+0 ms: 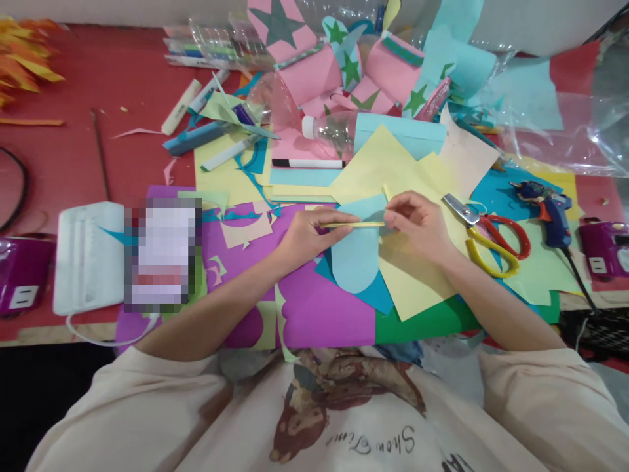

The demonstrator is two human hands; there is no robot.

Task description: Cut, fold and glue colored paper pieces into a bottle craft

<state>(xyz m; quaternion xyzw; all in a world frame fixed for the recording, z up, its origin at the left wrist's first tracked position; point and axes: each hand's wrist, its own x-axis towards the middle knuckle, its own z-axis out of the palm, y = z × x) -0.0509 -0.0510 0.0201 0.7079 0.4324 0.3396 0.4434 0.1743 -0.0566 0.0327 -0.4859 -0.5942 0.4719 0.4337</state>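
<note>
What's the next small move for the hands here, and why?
Probably steady the right end of the yellow strip with the right hand: the left hand pinches its left part, and it crosses over the rounded light blue paper to the right hand's fingertips, though whether they grip it is unclear.

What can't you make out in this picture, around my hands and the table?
All in the head view:
- Phone screen: blurred by pixelation.
- Light-blue paper: partly hidden by the left hand and yellow strip.
- Right hand: too small to tell whether it touches that strip.
- Orange paper: cut off by the left edge.
</note>
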